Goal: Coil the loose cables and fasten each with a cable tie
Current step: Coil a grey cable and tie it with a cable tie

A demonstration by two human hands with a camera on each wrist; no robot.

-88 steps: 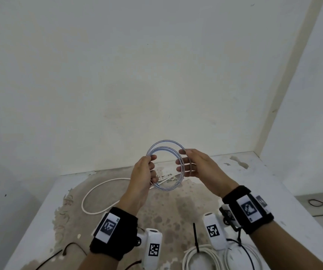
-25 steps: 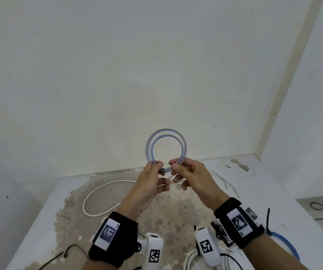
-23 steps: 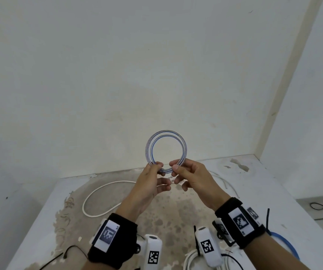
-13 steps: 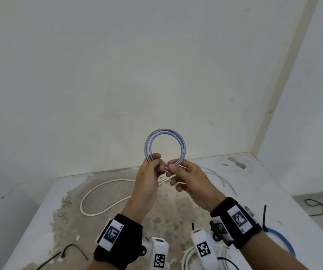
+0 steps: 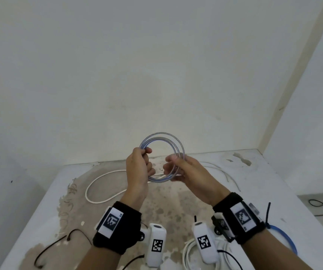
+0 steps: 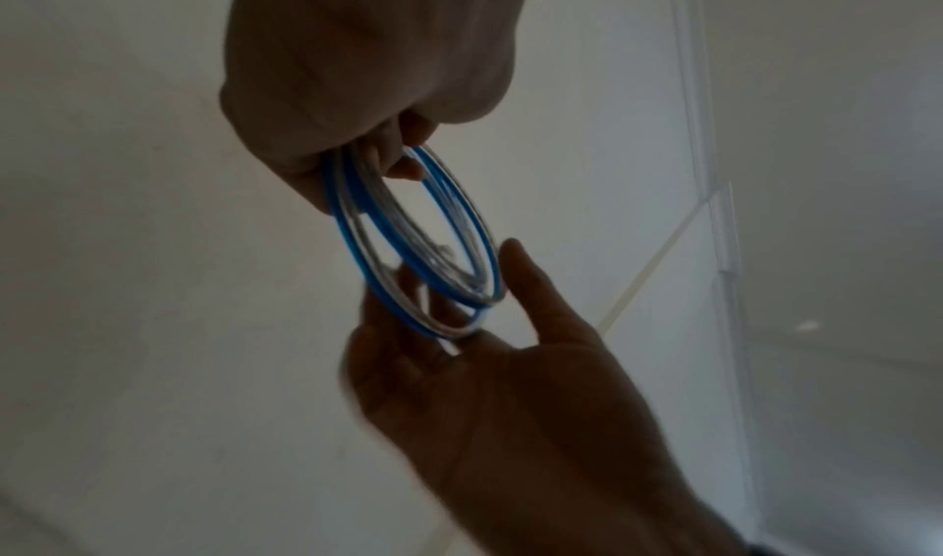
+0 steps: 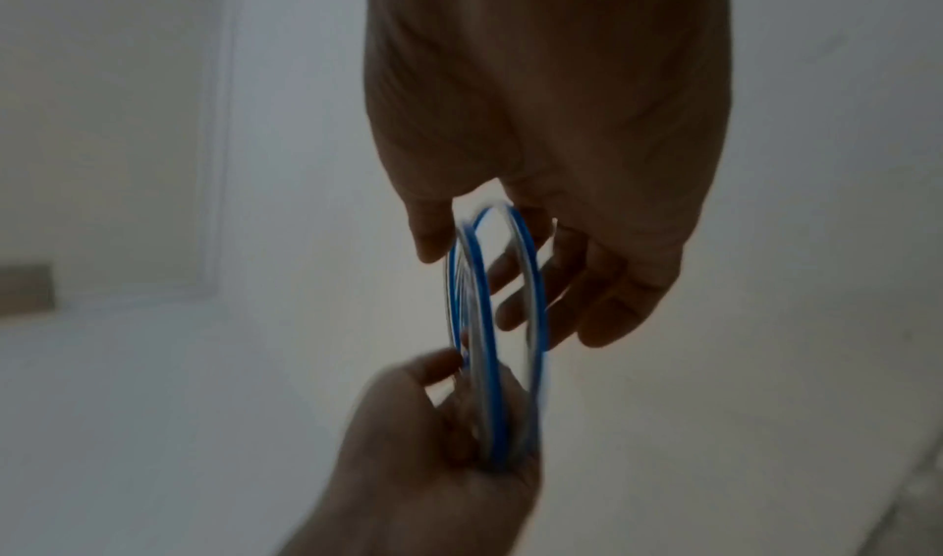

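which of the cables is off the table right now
The blue-and-clear coil, gripped by the left hand with the right hand at its other side. The long white cable and black cable lie on the table.

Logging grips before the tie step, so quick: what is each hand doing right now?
Left hand: fingers curled round the coiled blue-and-clear cable, holding it.
Right hand: fingers straight, open, touching the coil's other side.
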